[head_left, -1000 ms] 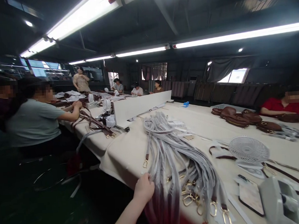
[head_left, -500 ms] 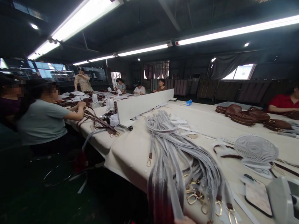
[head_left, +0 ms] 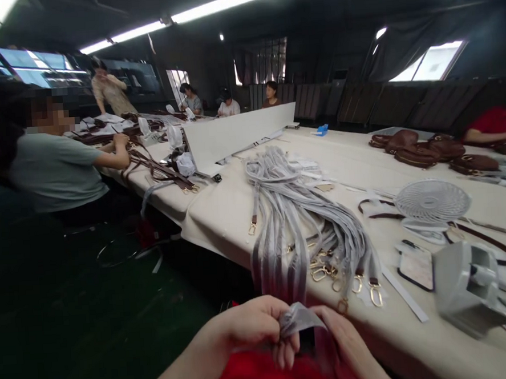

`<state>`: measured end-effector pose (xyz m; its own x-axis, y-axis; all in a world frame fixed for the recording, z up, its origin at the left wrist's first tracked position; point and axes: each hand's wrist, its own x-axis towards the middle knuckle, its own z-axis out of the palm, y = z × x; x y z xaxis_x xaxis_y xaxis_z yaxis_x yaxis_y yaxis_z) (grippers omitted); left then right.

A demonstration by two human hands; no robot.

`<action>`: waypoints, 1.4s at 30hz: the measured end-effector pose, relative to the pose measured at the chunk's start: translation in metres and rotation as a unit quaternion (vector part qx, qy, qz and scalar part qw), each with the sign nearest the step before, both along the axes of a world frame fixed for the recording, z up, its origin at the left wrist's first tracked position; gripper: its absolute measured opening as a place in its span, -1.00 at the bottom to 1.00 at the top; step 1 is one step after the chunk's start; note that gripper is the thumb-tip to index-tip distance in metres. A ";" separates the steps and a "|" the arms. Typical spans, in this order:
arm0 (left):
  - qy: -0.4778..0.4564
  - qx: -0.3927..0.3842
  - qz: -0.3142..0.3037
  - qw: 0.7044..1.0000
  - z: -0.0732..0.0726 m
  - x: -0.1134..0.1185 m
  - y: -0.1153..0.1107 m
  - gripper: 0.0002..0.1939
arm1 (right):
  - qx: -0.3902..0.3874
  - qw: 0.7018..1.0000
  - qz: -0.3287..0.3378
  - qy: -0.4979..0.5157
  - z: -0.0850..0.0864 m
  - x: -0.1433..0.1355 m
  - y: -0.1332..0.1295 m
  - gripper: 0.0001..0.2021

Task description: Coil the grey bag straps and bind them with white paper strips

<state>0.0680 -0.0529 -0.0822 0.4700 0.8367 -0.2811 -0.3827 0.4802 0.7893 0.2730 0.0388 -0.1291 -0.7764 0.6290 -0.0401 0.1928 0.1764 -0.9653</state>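
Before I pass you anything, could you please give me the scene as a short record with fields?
Left hand: closed on translucent grey wrap
Right hand: at the wrap's other side, fingertips partly hidden
Beyond the hands: wrapped straps, some hanging over the table edge
Right of the straps: round grille, phone
Farther right: brown bags

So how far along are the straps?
Looks done: the pile of straps in translucent wrap, gold clasps exposed. In hand: crumpled wrap, gripped by the left hand, with the right hand against it. Possibly left: unwrapped brown straps beside the person in pale green. Can't tell the count.
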 end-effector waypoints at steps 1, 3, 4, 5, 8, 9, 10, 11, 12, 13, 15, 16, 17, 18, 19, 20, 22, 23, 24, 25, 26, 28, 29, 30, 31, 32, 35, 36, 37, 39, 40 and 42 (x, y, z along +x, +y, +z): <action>-0.012 0.001 -0.041 0.999 -0.010 0.006 0.005 -0.61 | -0.017 1.000 0.007 0.006 0.006 0.005 -0.003 -0.53; -0.051 0.009 -0.145 0.988 -0.024 0.015 0.010 -0.62 | -0.035 0.997 0.071 0.005 0.017 0.010 -0.005 -0.52; -0.069 0.011 -0.201 0.977 -0.027 0.016 0.011 -0.64 | -0.035 0.994 0.108 -0.005 0.019 0.012 -0.003 -0.52; -0.081 0.011 -0.252 0.964 -0.029 0.013 0.011 -0.66 | -0.030 0.990 0.135 -0.021 0.018 0.016 0.001 -0.53; -0.066 -0.009 -0.335 0.940 -0.031 -0.010 0.008 -0.69 | -0.020 0.996 0.076 -0.042 0.004 0.039 0.028 -0.47; -0.043 -0.018 -0.330 0.943 -0.032 -0.020 0.006 -0.69 | -0.024 0.998 0.021 -0.049 -0.002 0.049 0.040 -0.47; -0.014 -0.026 -0.319 0.947 -0.034 -0.029 0.005 -0.68 | -0.018 0.997 -0.039 -0.069 -0.007 0.057 0.050 -0.48; 0.014 -0.034 -0.306 0.951 -0.036 -0.036 0.003 -0.65 | -0.007 0.992 -0.081 -0.101 -0.009 0.063 0.057 -0.50; 0.037 -0.040 -0.295 0.954 -0.040 -0.040 0.002 -0.61 | 0.011 0.986 -0.103 -0.130 -0.009 0.066 0.060 -0.54; 0.050 -0.044 -0.287 0.956 -0.043 -0.040 0.002 -0.57 | 0.037 0.982 -0.104 -0.152 -0.006 0.064 0.059 -0.58; 0.051 -0.042 -0.281 0.957 -0.047 -0.030 0.005 -0.52 | 0.092 0.983 -0.041 -0.154 0.007 0.047 0.044 -0.65; 0.050 -0.037 -0.280 0.958 -0.048 -0.022 0.007 -0.50 | 0.113 0.984 0.005 -0.138 0.015 0.035 0.032 -0.65; 0.057 -0.028 -0.278 0.958 -0.048 -0.014 0.010 -0.48 | 0.124 0.983 0.060 -0.121 0.022 0.022 0.020 -0.66; 0.068 -0.018 -0.280 0.957 -0.047 -0.006 0.012 -0.46 | 0.117 0.979 0.120 -0.118 0.027 0.010 0.010 -0.69; 0.075 -0.009 -0.285 0.956 -0.046 -0.002 0.013 -0.45 | 0.102 0.974 0.162 -0.125 0.031 0.002 0.002 -0.73; 0.075 -0.001 -0.289 0.954 -0.044 0.000 0.014 -0.44 | 0.082 0.970 0.188 -0.134 0.032 -0.003 -0.001 -0.74; 0.059 0.000 -0.300 0.952 -0.042 -0.006 0.011 -0.47 | 0.041 0.970 0.189 -0.148 0.027 0.001 0.002 -0.68; 0.049 -0.004 -0.301 0.953 -0.042 -0.013 0.008 -0.50 | 0.024 0.973 0.173 -0.149 0.023 0.009 0.009 -0.63; 0.046 -0.009 -0.295 0.954 -0.041 -0.021 0.004 -0.53 | 0.010 0.977 0.156 -0.146 0.019 0.019 0.016 -0.59; 0.050 -0.012 -0.285 0.957 -0.041 -0.030 0.000 -0.55 | -0.001 0.980 0.138 -0.145 0.015 0.029 0.024 -0.57; 0.060 -0.011 -0.273 0.960 -0.040 -0.037 -0.004 -0.56 | -0.008 0.981 0.123 -0.147 0.012 0.039 0.031 -0.55; 0.078 -0.002 -0.241 0.967 -0.037 -0.047 -0.010 -0.57 | -0.015 0.983 0.102 -0.155 0.009 0.053 0.040 -0.54; 0.085 0.006 -0.226 0.970 -0.035 -0.050 -0.012 -0.57 | -0.018 0.983 0.096 -0.158 0.009 0.057 0.042 -0.53; 0.089 0.017 -0.213 0.973 -0.033 -0.050 -0.014 -0.57 | -0.022 0.983 0.093 -0.159 0.009 0.059 0.042 -0.53; 0.088 0.028 -0.204 0.975 -0.031 -0.050 -0.014 -0.58 | -0.027 0.983 0.092 -0.158 0.009 0.059 0.042 -0.52; 0.082 0.038 -0.195 0.977 -0.029 -0.048 -0.014 -0.58 | -0.032 0.983 0.091 -0.157 0.010 0.059 0.041 -0.52; 0.047 0.045 -0.172 0.983 -0.026 -0.043 -0.015 -0.58 | -0.045 0.983 0.090 -0.154 0.010 0.057 0.039 -0.50; 0.037 0.040 -0.164 0.985 -0.027 -0.041 -0.015 -0.58 | -0.048 0.983 0.092 -0.154 0.010 0.057 0.040 -0.50; 0.029 0.035 -0.157 0.987 -0.027 -0.040 -0.015 -0.58 | -0.050 0.982 0.095 -0.154 0.010 0.057 0.040 -0.50; 0.015 0.022 -0.145 0.989 -0.027 -0.038 -0.016 -0.59 | -0.055 0.981 0.103 -0.153 0.009 0.058 0.041 -0.50; 0.009 0.017 -0.141 0.990 -0.027 -0.037 -0.016 -0.60 | -0.060 0.981 0.105 -0.151 0.008 0.058 0.041 -0.50; 0.003 0.015 -0.136 0.991 -0.025 -0.035 -0.015 -0.61 | -0.074 0.981 0.103 -0.147 0.006 0.058 0.041 -0.49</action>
